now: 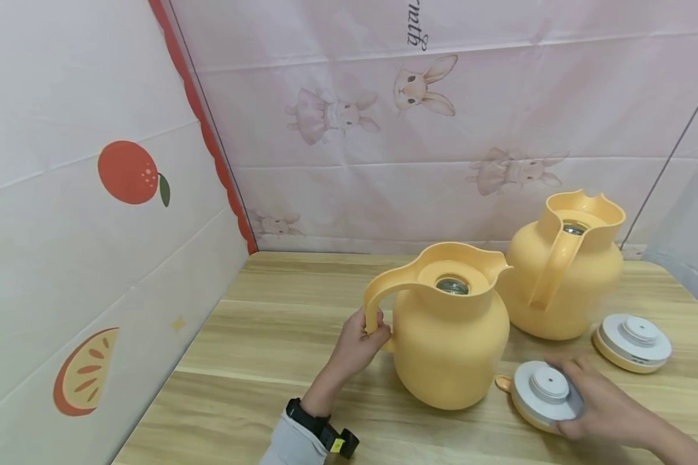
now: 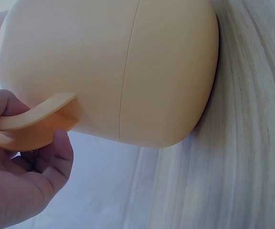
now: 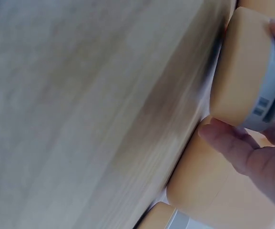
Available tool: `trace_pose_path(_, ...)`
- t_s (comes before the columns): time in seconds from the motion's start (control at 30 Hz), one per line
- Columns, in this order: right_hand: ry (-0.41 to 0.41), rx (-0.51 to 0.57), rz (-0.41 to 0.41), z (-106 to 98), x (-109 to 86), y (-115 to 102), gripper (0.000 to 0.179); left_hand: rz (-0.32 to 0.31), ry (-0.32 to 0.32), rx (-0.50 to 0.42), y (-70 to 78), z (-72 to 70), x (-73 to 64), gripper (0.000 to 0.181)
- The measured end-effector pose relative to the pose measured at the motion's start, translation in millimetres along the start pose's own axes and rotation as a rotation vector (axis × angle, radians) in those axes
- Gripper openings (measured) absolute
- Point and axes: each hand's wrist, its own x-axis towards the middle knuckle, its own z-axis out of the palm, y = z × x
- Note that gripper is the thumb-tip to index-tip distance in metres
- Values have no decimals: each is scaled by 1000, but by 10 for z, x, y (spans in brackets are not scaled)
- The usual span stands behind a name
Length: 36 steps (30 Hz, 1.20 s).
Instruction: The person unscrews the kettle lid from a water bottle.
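In the head view, a yellow vacuum jug [image 1: 450, 355] stands upright with its mouth uncovered and a silvery neck showing inside. My left hand [image 1: 357, 342] grips the lower part of its handle [image 2: 42, 117], fingers curled round it in the left wrist view. To the right of this jug, my right hand [image 1: 607, 403] holds a round jug lid [image 1: 549, 394] by its rim, white plug side up and yellow tab towards the jug. In the right wrist view, thumb and fingers [image 3: 232, 148] span the lid's edge [image 3: 237, 71], close above the table; contact cannot be told.
Behind to the right stands a second uncovered yellow jug [image 1: 596, 284]. A second lid [image 1: 634, 342] lies plug side up on the wooden table [image 1: 302, 284] in front of it. Printed sheets [image 1: 349, 200] hang behind and at the left. A black band [image 1: 314, 423] circles the left wrist.
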Motion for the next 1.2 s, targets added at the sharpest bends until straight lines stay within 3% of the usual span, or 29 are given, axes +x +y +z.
trace_pose_path(0.27,-37,-14,15,-9,0,-7,92,13,12,9,370,-23,-61,10)
trace_pose_path(0.37,-32,-26,2,-13,1,0,92,6,38,37,399,-18,-66,10)
trace_pose_path(0.5,-53,-18,23,-13,20,-12,91,51,115,93,221,28,-29,12)
trace_pose_path(0.6,-83,2,58,-5,62,-35,91,120,191,128,53,77,9,15)
trace_pose_path(0.8,-113,16,88,37,220,-70,89,215,315,179,-33,130,44,24)
trace_pose_path(0.93,-107,29,90,69,331,-99,89,238,396,235,-46,137,78,27)
trace_pose_path(1.2,-154,44,204,134,556,-216,90,246,535,321,-144,69,203,27)
